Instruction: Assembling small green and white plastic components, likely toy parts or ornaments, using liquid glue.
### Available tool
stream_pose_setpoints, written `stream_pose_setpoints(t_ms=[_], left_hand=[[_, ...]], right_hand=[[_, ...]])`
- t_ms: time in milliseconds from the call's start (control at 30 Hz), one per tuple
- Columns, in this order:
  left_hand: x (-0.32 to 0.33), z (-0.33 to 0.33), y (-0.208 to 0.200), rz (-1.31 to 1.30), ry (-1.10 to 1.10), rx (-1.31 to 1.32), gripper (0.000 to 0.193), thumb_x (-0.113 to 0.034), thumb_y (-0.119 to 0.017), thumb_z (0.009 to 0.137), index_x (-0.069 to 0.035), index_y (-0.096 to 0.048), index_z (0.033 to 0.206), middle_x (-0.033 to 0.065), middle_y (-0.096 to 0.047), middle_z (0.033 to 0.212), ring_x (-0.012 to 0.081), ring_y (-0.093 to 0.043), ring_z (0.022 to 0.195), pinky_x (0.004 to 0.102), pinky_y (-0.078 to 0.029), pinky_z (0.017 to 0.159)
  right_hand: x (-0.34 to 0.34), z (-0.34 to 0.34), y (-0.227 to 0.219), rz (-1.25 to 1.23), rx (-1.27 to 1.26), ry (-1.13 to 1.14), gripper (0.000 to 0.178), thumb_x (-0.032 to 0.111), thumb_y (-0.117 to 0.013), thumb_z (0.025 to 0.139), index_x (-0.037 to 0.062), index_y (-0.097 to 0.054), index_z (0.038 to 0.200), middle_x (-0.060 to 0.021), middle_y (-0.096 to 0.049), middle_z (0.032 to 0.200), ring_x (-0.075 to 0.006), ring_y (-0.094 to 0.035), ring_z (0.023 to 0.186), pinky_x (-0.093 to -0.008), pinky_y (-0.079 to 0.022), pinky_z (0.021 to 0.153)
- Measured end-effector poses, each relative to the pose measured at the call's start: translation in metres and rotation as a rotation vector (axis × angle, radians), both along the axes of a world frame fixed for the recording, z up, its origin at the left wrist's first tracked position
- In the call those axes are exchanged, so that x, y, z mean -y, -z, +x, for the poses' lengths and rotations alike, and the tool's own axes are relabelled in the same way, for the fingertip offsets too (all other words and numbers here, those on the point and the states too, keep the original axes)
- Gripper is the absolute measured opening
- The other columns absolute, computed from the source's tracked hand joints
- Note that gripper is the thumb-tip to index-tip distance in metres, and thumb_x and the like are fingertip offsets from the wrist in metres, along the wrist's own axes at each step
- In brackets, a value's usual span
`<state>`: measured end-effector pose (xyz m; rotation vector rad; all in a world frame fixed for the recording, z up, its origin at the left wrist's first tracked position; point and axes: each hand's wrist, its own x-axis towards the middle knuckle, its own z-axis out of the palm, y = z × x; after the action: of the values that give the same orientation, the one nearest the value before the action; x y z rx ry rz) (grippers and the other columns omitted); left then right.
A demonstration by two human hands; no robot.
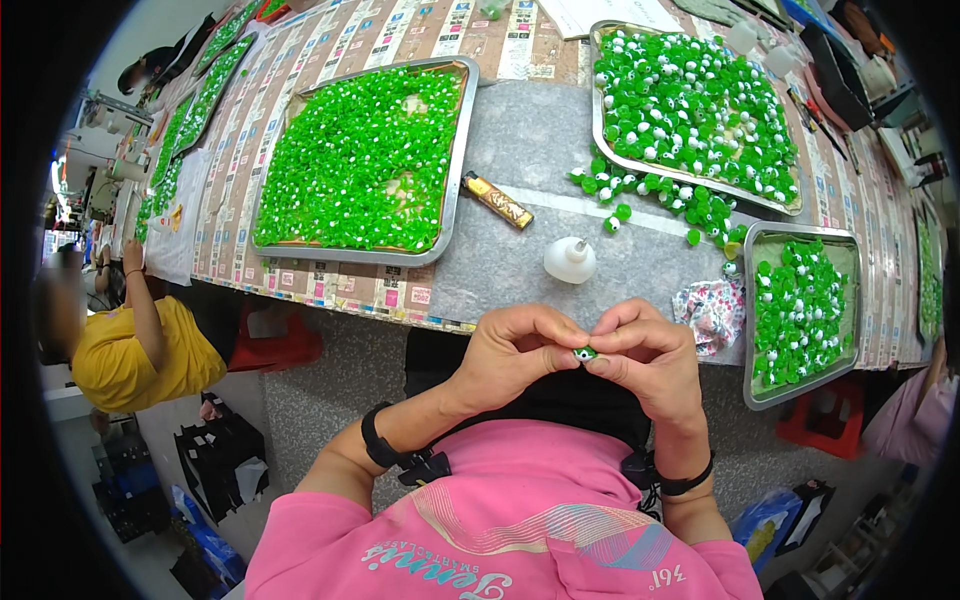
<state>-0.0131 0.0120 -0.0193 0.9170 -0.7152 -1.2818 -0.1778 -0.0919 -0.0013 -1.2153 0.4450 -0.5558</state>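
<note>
Table (225, 220): patterned cover; near edge just ahead of the person's body.
Co-worker (150, 345): yellow top, off to the left, one arm at the table.
Grey sheet (520, 140): lies mid-table, between the two big trays.
Left tray (345, 257): metal, spread thickly with small green bits, white specks among them.
Right tray (597, 100): metal, farther off, heaped with green and white balls.
Small tray (750, 320): right side, juts past the table's near edge; similar balls inside.
Left hand (515, 350): fingers curled, thumb and forefinger nearly closed, pinching the piece.
Right hand (645, 355): same pinch from the other side, thumb and forefinger on the piece, other fingers bent.
Cloth (710, 312): crumpled, floral, just left of small tray.
Bottle (570, 262): white, squat, narrow tip, upright just beyond the hands.
Tube (498, 200): gold and dark, aslant, near left tray.
Loose balls (700, 205): strewn along right tray's near rim.
Piece (585, 354): green and white, between both hands' fingertips; partly hidden.
</note>
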Motion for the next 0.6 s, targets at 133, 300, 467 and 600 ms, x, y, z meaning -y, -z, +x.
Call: stream_pose_setpoints(t_ms=[133,300,467,600], left_hand=[[0.0015,0.004,0.0012,-0.062,0.037,-0.059,0.015,0.007,-0.063,0.081,-0.001,-0.063,0.094,0.0082,-0.063,0.097,0.0153,-0.06,0.093,0.0274,-0.05,0.083],[0.0023,0.0065,0.0004,-0.138,0.072,-0.071,0.016,0.007,-0.062,0.082,-0.001,-0.062,0.096,0.009,-0.062,0.1,0.0156,-0.059,0.097,0.028,-0.049,0.086],[0.0011,0.0058,-0.0011,-0.121,0.051,-0.033,0.014,0.006,-0.064,0.081,-0.001,-0.062,0.093,0.0124,-0.064,0.098,0.0174,-0.061,0.092,0.0296,-0.05,0.082],[0.0,0.0074,-0.0061,-0.105,0.044,0.021,0.014,0.007,-0.066,0.078,0.0,-0.064,0.09,0.0138,-0.065,0.094,0.0186,-0.063,0.087,0.0301,-0.051,0.079]], right_hand=[[-0.0057,0.0054,-0.0041,0.073,0.052,0.023,0.024,-0.01,-0.069,0.074,-0.002,-0.065,0.097,-0.0091,-0.053,0.106,-0.0143,-0.059,0.092,-0.0255,-0.052,0.078],[-0.0102,0.0062,-0.0066,0.023,0.052,0.062,0.026,-0.01,-0.068,0.075,-0.0027,-0.063,0.099,-0.011,-0.052,0.109,-0.0153,-0.059,0.094,-0.0262,-0.052,0.08],[-0.0099,0.0042,-0.0062,0.012,0.032,0.051,0.025,-0.01,-0.068,0.075,-0.0027,-0.063,0.099,-0.0122,-0.053,0.111,-0.0154,-0.06,0.093,-0.0266,-0.052,0.08],[-0.009,0.0047,-0.0075,0.013,0.032,0.025,0.023,-0.01,-0.068,0.076,-0.003,-0.064,0.097,-0.0128,-0.055,0.109,-0.0163,-0.06,0.093,-0.0269,-0.053,0.08]])
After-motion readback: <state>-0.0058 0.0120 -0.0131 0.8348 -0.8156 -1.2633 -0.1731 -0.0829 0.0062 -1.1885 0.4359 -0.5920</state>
